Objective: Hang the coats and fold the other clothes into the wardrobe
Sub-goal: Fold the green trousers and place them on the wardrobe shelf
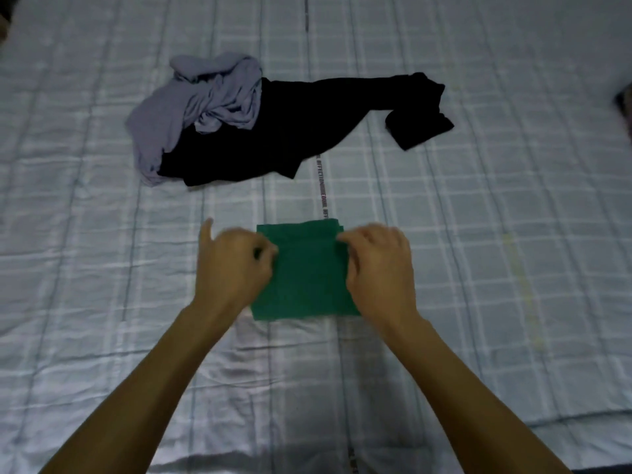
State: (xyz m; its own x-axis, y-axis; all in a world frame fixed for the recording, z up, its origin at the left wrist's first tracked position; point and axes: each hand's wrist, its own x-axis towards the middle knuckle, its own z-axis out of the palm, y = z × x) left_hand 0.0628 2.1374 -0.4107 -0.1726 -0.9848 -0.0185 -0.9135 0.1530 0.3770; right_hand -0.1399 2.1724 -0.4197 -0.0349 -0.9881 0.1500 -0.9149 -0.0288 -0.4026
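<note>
A folded green garment (307, 271) lies as a small rectangle on the checked bed cover (478, 217) in front of me. My left hand (232, 261) pinches its left edge with curled fingers, the little finger sticking up. On the right edge, my right hand (379, 268) grips the cloth with bent fingers. Farther back lie a crumpled lilac-grey garment (191, 111) and a black garment (301, 128), unfolded and overlapping, the lilac one partly on top of the black.
The light checked bed cover fills nearly the whole view, with a printed seam strip (321, 186) running down the middle. A dark object (624, 104) shows at the right edge. The bed's near edge runs along the lower right.
</note>
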